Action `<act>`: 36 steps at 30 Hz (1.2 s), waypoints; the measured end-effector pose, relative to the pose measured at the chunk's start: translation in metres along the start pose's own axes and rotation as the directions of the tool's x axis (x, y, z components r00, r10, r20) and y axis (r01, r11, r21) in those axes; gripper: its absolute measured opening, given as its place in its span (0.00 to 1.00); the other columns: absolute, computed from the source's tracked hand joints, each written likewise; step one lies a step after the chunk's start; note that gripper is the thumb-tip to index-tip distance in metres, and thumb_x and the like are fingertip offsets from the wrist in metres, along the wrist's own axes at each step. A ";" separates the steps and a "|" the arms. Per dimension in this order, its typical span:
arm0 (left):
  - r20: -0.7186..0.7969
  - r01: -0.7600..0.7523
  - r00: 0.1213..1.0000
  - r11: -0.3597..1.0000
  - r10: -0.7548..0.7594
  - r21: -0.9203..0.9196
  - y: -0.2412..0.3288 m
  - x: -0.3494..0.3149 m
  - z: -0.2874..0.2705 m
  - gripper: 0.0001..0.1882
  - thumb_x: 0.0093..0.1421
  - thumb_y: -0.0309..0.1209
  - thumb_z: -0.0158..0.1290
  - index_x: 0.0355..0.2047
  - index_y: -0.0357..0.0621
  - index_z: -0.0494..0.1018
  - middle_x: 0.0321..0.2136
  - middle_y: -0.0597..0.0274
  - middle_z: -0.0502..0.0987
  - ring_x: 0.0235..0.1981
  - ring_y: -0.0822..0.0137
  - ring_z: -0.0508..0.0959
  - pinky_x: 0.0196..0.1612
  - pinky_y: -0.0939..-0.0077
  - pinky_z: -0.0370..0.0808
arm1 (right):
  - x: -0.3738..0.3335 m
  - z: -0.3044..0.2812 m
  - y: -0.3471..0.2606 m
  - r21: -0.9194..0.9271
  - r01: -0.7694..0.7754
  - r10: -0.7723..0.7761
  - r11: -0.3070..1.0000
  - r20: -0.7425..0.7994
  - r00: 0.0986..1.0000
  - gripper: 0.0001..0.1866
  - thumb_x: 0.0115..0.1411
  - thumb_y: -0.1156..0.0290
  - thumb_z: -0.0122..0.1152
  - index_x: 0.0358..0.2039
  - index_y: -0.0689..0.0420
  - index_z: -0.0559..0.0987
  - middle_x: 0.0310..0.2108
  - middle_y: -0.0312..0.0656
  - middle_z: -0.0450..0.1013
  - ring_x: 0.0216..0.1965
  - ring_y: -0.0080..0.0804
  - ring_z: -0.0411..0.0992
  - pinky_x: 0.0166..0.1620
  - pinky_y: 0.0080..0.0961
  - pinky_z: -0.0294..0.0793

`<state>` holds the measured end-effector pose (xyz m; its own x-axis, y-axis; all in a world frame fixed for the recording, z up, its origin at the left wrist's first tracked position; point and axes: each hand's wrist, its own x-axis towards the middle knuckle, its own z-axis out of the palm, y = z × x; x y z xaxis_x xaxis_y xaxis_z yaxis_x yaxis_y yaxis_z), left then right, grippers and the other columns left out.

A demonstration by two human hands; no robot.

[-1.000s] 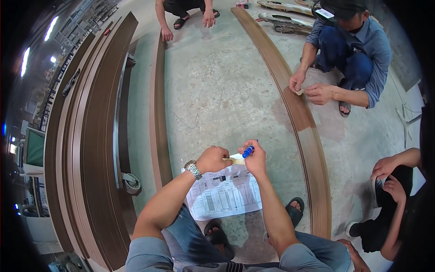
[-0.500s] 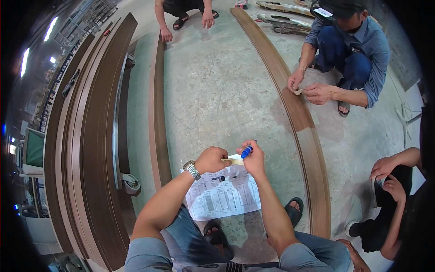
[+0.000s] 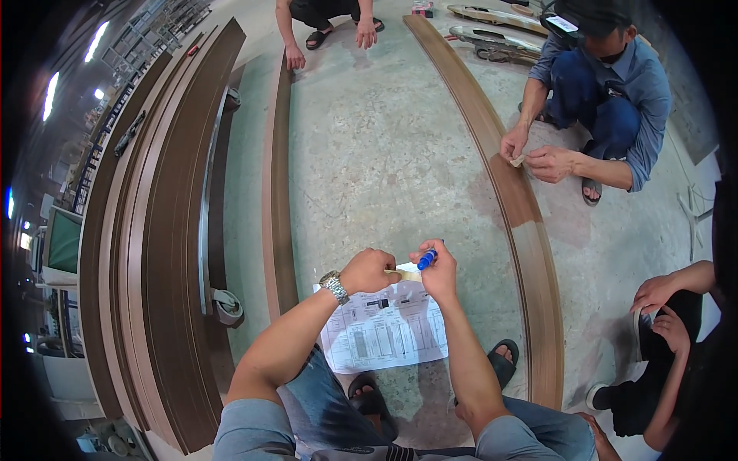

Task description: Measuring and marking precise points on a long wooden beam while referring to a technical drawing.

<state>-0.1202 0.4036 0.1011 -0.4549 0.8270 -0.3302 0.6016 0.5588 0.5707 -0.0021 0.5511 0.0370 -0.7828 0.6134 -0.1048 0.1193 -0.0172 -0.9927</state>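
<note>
My left hand (image 3: 369,270), below a wrist with a metal watch (image 3: 334,287), is closed with its fingers pinching a pale yellow strip (image 3: 407,275) that looks like tape. My right hand (image 3: 438,275) grips a blue marker (image 3: 427,260) and is close to the strip's other end; whether it also holds the strip I cannot tell. Under both hands, a white sheet of printed drawings (image 3: 384,338) hangs or lies above the floor in front of my knees. Its top edge is partly hidden by my hands.
Long brown panels (image 3: 177,230) are stacked at the left. One brown profile (image 3: 278,184) lies left of the sheet, another (image 3: 530,253) right of it. A co-worker (image 3: 607,100) crouches at the right profile, handling a small pale scrap. Another person's hands (image 3: 665,315) show at lower right.
The whole view has shifted slightly, so the things appear a little further right. My hands keep the strip and the marker in nearly the same pose.
</note>
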 end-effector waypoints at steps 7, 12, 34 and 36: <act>0.014 0.003 1.000 1.000 -0.003 0.001 0.002 -0.001 -0.001 0.17 0.52 0.43 0.59 0.30 0.40 0.81 0.27 0.46 0.81 0.30 0.47 0.82 0.37 0.58 0.78 | 0.000 -0.001 0.000 -0.020 0.000 0.001 1.000 0.009 1.000 0.13 0.54 0.86 0.55 0.40 0.58 0.73 0.29 0.41 0.81 0.35 0.29 0.82 0.38 0.23 0.77; 0.016 -0.012 1.000 0.999 0.011 0.037 0.002 -0.002 -0.003 0.17 0.53 0.42 0.59 0.32 0.38 0.81 0.28 0.46 0.81 0.30 0.48 0.82 0.37 0.60 0.78 | 0.000 0.000 -0.005 -0.025 -0.007 0.007 1.000 0.002 1.000 0.13 0.54 0.86 0.55 0.40 0.58 0.73 0.28 0.41 0.80 0.35 0.29 0.82 0.38 0.23 0.78; 0.014 -0.042 0.999 0.999 0.042 0.006 0.001 0.000 -0.001 0.16 0.52 0.40 0.60 0.31 0.38 0.82 0.26 0.45 0.81 0.28 0.50 0.82 0.35 0.61 0.78 | 0.001 0.002 0.008 -0.029 0.002 -0.002 1.000 0.003 1.000 0.12 0.55 0.81 0.66 0.39 0.58 0.74 0.29 0.39 0.80 0.34 0.22 0.79 0.37 0.20 0.77; 0.007 -0.059 0.998 0.998 0.059 0.013 0.001 0.001 -0.001 0.16 0.52 0.39 0.60 0.31 0.37 0.81 0.25 0.46 0.81 0.26 0.52 0.82 0.33 0.64 0.78 | 0.002 0.001 0.008 -0.048 0.005 -0.006 0.999 -0.002 1.000 0.12 0.55 0.81 0.66 0.39 0.58 0.74 0.29 0.39 0.80 0.34 0.22 0.79 0.37 0.21 0.77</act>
<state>-0.1203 0.4048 0.1020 -0.4139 0.8590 -0.3012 0.6362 0.5096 0.5792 -0.0031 0.5511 0.0292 -0.7821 0.6153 -0.0991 0.1445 0.0243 -0.9892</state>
